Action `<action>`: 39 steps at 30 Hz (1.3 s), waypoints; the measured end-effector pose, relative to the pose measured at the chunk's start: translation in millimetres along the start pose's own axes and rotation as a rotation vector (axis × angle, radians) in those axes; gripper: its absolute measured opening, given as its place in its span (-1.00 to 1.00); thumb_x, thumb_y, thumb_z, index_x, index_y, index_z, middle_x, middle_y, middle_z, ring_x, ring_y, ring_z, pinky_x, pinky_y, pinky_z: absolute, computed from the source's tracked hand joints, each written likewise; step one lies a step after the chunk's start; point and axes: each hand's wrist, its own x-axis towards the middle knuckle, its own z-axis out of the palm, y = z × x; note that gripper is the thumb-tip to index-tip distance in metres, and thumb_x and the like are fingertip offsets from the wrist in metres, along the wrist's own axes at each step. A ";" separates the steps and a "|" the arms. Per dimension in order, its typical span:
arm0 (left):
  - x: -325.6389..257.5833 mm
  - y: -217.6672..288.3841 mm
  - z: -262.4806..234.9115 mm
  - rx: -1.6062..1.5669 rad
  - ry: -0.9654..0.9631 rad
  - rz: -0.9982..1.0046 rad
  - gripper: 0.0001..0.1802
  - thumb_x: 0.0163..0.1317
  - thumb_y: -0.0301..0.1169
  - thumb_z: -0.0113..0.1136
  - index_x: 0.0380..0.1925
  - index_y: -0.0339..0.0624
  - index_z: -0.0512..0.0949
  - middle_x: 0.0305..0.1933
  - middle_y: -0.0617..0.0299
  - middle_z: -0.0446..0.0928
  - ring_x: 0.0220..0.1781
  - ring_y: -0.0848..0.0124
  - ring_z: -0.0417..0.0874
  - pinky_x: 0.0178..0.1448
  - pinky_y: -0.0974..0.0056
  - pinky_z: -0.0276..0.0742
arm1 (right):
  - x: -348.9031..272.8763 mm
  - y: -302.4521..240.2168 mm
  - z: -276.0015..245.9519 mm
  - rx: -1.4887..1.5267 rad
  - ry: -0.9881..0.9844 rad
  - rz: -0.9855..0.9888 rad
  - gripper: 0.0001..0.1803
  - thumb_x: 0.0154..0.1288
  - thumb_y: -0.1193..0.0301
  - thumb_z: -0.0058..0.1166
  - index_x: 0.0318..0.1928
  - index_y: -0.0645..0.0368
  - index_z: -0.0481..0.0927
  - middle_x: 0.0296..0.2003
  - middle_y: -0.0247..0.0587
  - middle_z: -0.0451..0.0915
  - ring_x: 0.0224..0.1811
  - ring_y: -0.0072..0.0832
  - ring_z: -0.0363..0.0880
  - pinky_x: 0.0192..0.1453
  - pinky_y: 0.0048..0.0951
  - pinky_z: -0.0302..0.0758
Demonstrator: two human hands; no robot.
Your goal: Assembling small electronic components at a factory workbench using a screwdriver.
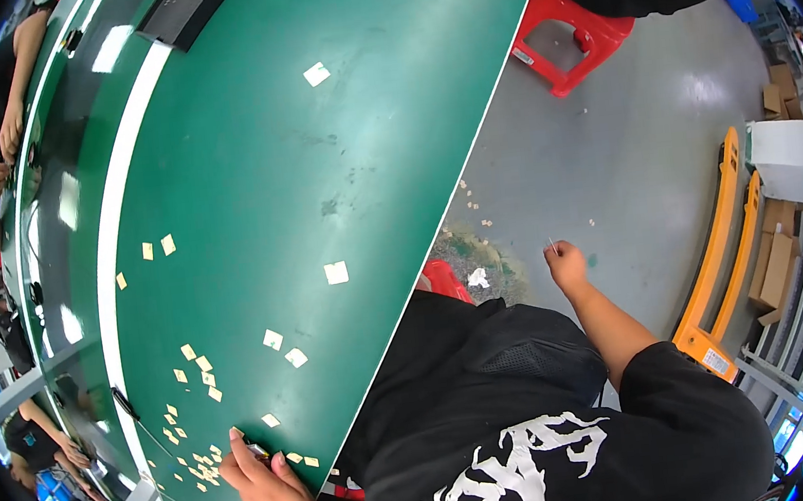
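Head view: left hand [275, 491] curled its grip round a small dark object [259, 451] over the green counter [240, 297], presumably steadying it, beside pale squares [271, 421]; farther off, right hand [569, 267] narrowly pinched a pale sliver [552, 244], likely because of its thinness, above grey floor [644, 137].

Long green-topped table [400, 143], left; small pale square pieces [336, 273] scattered, densest near. Bare left hand [271, 484], near, small dark object [260, 453] between thumb and forefinger, grip unclear. Bare right hand [567, 264], right, pinching thin pale sliver [553, 245]. Red plastic stool [549, 67], far.
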 end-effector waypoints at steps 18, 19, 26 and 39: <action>-24.2 -18.6 -7.7 -1.213 0.155 -0.432 -0.72 0.41 -0.58 0.12 0.06 -0.20 0.35 -0.26 0.17 0.53 -0.61 0.61 0.42 -0.58 0.51 0.28 | 2.0 -91.6 -47.8 0.318 0.037 -0.280 -0.82 0.38 0.40 0.17 -0.22 0.28 0.69 -0.44 -0.30 0.65 -0.38 -0.55 0.53 -0.24 -0.46 0.49; -28.2 -22.3 -7.0 -1.347 0.145 -0.430 -0.70 0.40 -0.60 0.11 0.07 -0.19 0.34 -0.29 0.18 0.51 -0.58 0.55 0.45 -0.56 0.47 0.33 | -4.1 -118.5 -57.9 0.363 0.016 -0.279 -0.83 0.42 0.41 0.15 -0.18 0.28 0.68 -0.39 -0.36 0.65 -0.35 -0.63 0.51 -0.23 -0.51 0.47; -41.1 -32.3 -13.7 -1.909 0.036 -0.309 -0.53 0.34 -0.67 0.14 0.23 -0.24 0.32 0.08 0.02 0.48 -0.17 0.30 0.72 -0.20 0.34 0.70 | -117.1 -274.9 -122.5 0.466 0.020 -0.748 -0.81 0.50 0.35 0.14 -0.06 0.23 0.65 -0.37 -0.49 0.53 -0.47 -0.81 0.26 -0.41 -0.71 0.18; -94.4 -53.9 -32.8 -1.816 0.269 -0.210 -0.51 0.43 -0.62 0.06 0.35 -0.25 0.37 0.06 0.20 0.53 -0.16 0.56 0.59 -0.16 0.46 0.54 | -270.8 -379.0 -86.1 0.294 -0.649 -1.635 -0.90 0.28 0.60 0.22 -0.19 0.32 0.64 -0.38 -0.11 0.64 -0.39 -0.32 0.59 -0.27 -0.39 0.50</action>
